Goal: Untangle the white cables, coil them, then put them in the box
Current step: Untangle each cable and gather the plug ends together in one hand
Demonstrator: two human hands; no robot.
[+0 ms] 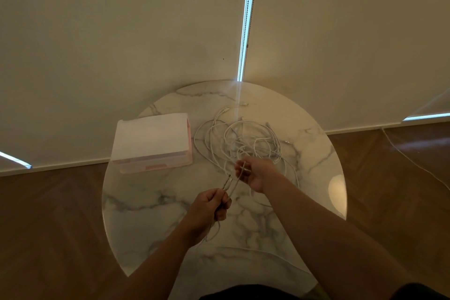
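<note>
Left hand (209, 207) and right hand (255, 174) each grip a white cable (233, 186) strand, near the counter (146, 202) centre.

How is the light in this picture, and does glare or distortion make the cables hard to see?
Head view: dim light; the bright gap between the blinds throws a pale streak across the table and the cables, washing out some strands; a round glare spot sits at its right edge; the wide lens curves the baseboard.
</note>
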